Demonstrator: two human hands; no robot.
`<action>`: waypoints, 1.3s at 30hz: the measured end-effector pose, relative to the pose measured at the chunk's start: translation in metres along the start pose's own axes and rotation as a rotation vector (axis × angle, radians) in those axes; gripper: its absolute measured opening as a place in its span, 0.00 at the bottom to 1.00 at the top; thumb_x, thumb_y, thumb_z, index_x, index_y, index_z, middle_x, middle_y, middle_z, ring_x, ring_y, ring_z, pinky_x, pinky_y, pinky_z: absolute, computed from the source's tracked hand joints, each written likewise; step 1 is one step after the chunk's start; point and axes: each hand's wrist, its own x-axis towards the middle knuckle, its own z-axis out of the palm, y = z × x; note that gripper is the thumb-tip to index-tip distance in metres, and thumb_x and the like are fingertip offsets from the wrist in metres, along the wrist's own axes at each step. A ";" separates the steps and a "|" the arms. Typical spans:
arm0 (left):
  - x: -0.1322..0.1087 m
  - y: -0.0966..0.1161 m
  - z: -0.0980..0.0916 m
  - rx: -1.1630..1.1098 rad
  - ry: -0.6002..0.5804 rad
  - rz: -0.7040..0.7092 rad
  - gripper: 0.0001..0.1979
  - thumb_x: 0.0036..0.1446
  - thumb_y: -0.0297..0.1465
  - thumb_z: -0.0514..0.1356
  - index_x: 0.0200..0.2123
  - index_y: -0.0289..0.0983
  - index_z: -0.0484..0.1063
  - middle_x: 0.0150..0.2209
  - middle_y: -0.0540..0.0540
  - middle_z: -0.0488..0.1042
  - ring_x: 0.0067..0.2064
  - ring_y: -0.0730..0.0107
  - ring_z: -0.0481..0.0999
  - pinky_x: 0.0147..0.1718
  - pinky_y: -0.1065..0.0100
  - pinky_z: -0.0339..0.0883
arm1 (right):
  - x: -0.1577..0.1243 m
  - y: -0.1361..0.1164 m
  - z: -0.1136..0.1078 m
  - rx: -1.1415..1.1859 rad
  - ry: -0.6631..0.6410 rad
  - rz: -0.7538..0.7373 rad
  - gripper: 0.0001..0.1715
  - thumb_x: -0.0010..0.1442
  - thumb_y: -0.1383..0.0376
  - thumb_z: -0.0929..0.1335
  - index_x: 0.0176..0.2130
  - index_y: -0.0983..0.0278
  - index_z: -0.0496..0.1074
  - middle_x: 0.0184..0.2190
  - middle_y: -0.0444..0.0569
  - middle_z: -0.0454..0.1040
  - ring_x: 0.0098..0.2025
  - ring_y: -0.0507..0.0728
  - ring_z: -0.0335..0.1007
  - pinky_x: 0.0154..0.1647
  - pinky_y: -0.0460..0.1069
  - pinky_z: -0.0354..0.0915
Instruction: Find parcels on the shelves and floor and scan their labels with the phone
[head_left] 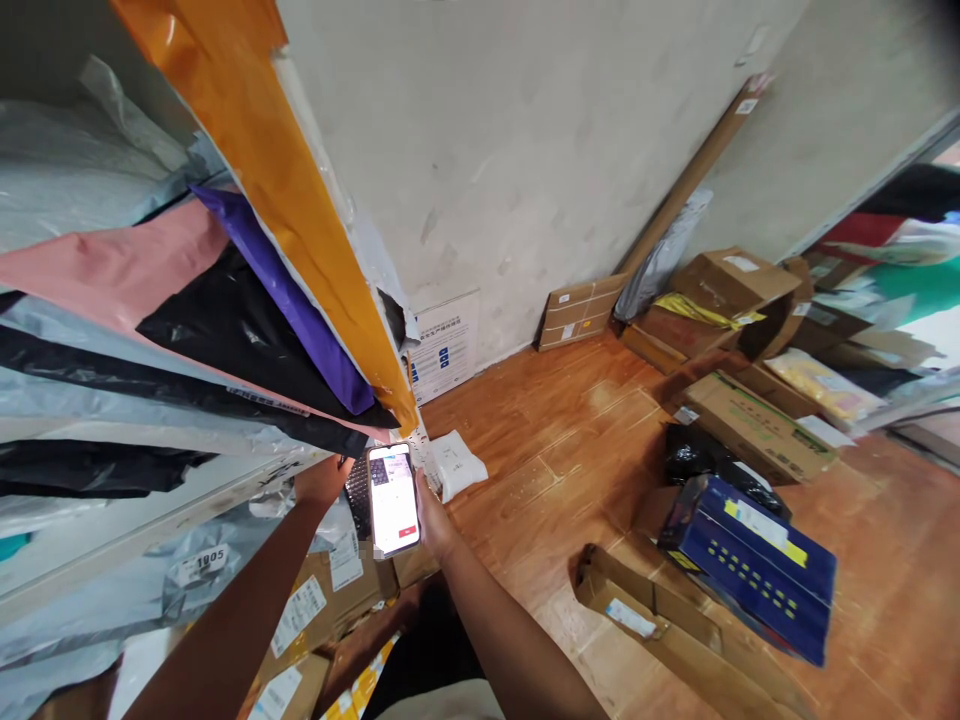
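Note:
My right hand (pixel 435 522) is closed around the right side of a phone (pixel 394 505). Its lit screen is mostly white, with a red button low on the right. To the left of the phone, my left hand (pixel 321 482) is at the shelf edge, right below the tip of a black plastic parcel (pixel 300 405). Its fingers are mostly hidden, so I cannot tell whether they grip anything. Dark bubble wrap (pixel 358 497) shows between that hand and the phone. Above are a purple mailer bag (pixel 281 300), a pink one (pixel 112 255) and a long orange one (pixel 277 170).
Grey and white parcels (pixel 201 565) fill the lower shelf at left. A white packet (pixel 456 465) lies on the wooden floor (pixel 525 450). At right stand a blue box (pixel 757 570), an opened carton (pixel 675 640) and several brown boxes (pixel 757 425). A long cardboard tube (pixel 690 180) leans on the wall.

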 end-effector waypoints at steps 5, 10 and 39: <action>0.000 0.000 0.000 0.000 0.011 0.008 0.29 0.62 0.46 0.42 0.37 0.37 0.78 0.39 0.35 0.80 0.46 0.49 0.77 0.40 0.60 0.66 | -0.002 -0.001 0.001 0.006 -0.012 -0.007 0.44 0.50 0.36 0.65 0.50 0.67 0.70 0.46 0.57 0.78 0.54 0.65 0.70 0.56 0.62 0.64; -0.002 0.001 -0.002 0.009 0.022 0.015 0.28 0.63 0.45 0.42 0.37 0.35 0.78 0.39 0.35 0.80 0.45 0.52 0.78 0.40 0.60 0.66 | -0.014 -0.006 0.004 0.017 -0.026 -0.027 0.39 0.50 0.39 0.68 0.49 0.64 0.69 0.45 0.54 0.79 0.52 0.64 0.72 0.53 0.61 0.66; -0.003 0.000 0.003 0.047 0.091 0.051 0.27 0.62 0.45 0.44 0.40 0.36 0.78 0.39 0.35 0.79 0.43 0.48 0.77 0.39 0.59 0.66 | -0.170 -0.064 -0.066 -0.072 0.173 -0.102 0.44 0.41 0.71 0.78 0.54 0.50 0.66 0.46 0.43 0.79 0.47 0.57 0.74 0.48 0.53 0.67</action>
